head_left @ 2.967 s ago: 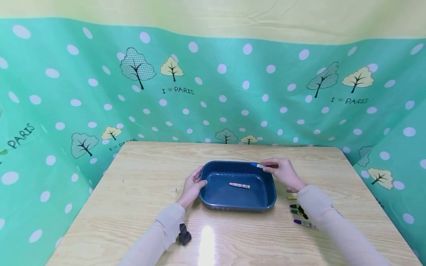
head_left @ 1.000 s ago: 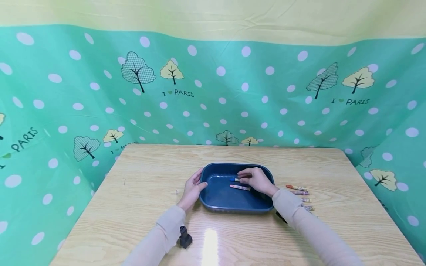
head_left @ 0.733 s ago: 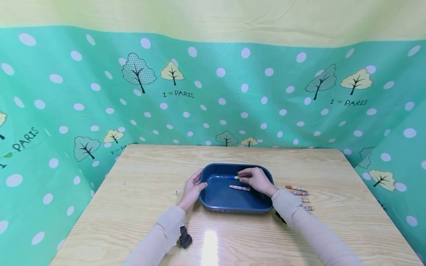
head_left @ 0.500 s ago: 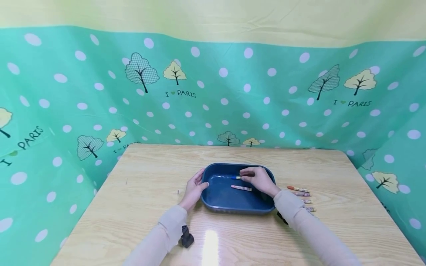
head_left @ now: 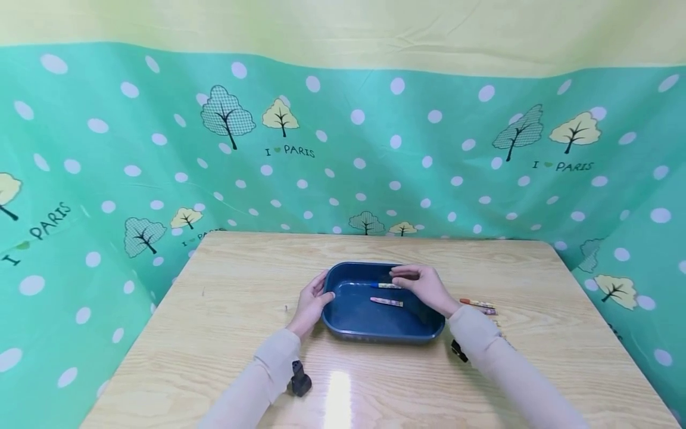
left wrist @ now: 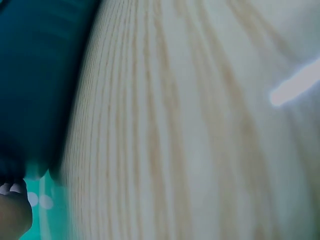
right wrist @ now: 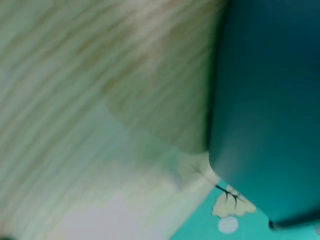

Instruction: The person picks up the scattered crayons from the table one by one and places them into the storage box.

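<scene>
A dark blue plastic tray (head_left: 375, 333) sits on the table. My left hand (head_left: 309, 305) grips its left rim, thumb over the edge; in the left wrist view a bit of the hand (left wrist: 15, 212) shows beside the tray wall (left wrist: 40, 85). Inside the tray lie a pink crayon (head_left: 386, 302) and, behind it, a blue crayon (head_left: 384, 285). Just over the blue crayon's right end, my right hand (head_left: 426, 287) has its thumb and fingers parted and holds nothing. The right wrist view shows only the tray's outer wall (right wrist: 270, 110) and the table.
Right of the tray lie an orange-red crayon (head_left: 477, 303) and a purplish crayon (head_left: 486, 310); more are mostly hidden by the right sleeve (head_left: 474, 325). Black wrist cameras (head_left: 300, 381) hang under both forearms. A green dotted curtain (head_left: 321, 149) stands behind the wooden table (head_left: 230, 322).
My right hand carried the blue crayon over the right rim, laid it behind the pink one and let go, then drew back slightly right. The left hand has kept its grip.
</scene>
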`<state>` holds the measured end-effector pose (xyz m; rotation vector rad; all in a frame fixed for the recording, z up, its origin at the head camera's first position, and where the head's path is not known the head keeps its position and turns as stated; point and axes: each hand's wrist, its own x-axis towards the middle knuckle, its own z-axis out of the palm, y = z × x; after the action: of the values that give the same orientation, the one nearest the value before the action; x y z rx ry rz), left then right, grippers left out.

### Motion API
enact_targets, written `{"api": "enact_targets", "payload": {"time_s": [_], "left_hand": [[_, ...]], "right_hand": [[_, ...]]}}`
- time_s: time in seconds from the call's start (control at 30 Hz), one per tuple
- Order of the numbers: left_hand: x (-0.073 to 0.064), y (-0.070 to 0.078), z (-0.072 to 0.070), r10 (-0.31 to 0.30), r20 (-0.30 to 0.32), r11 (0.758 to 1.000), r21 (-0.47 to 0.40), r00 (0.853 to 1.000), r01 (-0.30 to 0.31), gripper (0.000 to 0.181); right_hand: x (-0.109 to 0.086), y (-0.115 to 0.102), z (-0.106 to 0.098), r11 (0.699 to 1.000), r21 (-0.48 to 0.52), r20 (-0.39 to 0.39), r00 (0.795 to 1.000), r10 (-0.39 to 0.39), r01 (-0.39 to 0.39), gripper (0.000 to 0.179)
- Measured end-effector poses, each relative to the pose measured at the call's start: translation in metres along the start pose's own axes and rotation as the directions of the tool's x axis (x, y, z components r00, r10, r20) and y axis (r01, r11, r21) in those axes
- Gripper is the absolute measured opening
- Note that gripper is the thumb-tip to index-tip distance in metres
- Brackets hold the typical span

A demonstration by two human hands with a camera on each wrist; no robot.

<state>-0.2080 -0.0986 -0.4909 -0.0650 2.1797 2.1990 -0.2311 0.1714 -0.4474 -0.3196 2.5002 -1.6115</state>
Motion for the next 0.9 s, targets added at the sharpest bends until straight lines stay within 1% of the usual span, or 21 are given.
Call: {"api": "enact_targets", "payload": {"time_s": [0.07,0.13,0.27,0.4,0.5,0.6,0.63,0.67,0.73,0.83,0.9], "left_hand": [[0.001,0.001,-0.001,-0.007,-0.006,1.0,-0.004,1.0,0.007,0.06],[0.001,0.001,-0.002,-0.006,-0.007,1.0,-0.005,1.0,0.006,0.06],[0.001,0.003,-0.002,-0.002,-0.006,1.0,-0.018,1.0,0.002,0.061],[0.001,0.002,0.001,0.005,-0.004,1.0,-0.017,1.0,-0.005,0.06],[0.001,0.002,0.002,0.001,0.005,1.0,-0.015,1.0,-0.001,0.06],[0.001,0.002,0.002,-0.007,0.007,1.0,-0.014,1.0,0.007,0.06],[0.001,0.002,0.002,-0.009,0.007,1.0,-0.015,1.0,0.009,0.06],[0.001,0.002,0.002,-0.007,0.006,1.0,-0.013,1.0,0.007,0.06],[0.001,0.002,0.002,-0.002,0.002,1.0,-0.011,1.0,0.002,0.06],[0.0,0.003,0.003,-0.006,-0.013,1.0,-0.008,1.0,0.006,0.06],[-0.001,0.003,0.003,0.0,-0.014,1.0,-0.001,1.0,0.0,0.06]], "right_hand": [[-0.004,-0.003,-0.006,1.0,0.026,-0.006,1.0,-0.002,0.002,0.038],[-0.009,-0.006,-0.013,1.0,0.027,-0.014,1.0,-0.01,0.01,0.039],[-0.02,-0.009,-0.03,1.0,-0.006,-0.045,0.999,-0.013,0.012,0.04],[-0.034,-0.003,-0.053,0.999,-0.045,-0.099,0.995,-0.016,0.011,0.04],[-0.044,0.007,-0.073,0.998,-0.06,-0.137,0.99,-0.022,0.014,0.041],[-0.049,0.022,-0.09,0.997,-0.077,-0.153,0.987,-0.038,0.026,0.046],[-0.047,0.036,-0.096,0.998,-0.032,-0.145,0.987,-0.064,0.06,0.044],[-0.046,0.047,-0.102,0.997,-0.008,-0.137,0.987,-0.079,0.078,0.042],[-0.047,0.06,-0.109,0.997,-0.013,-0.14,0.987,-0.082,0.081,0.043],[-0.048,0.076,-0.117,0.998,-0.014,-0.155,0.986,-0.059,0.058,0.042],[-0.055,0.069,-0.118,0.997,-0.08,-0.181,0.984,0.007,-0.022,0.048]]}}
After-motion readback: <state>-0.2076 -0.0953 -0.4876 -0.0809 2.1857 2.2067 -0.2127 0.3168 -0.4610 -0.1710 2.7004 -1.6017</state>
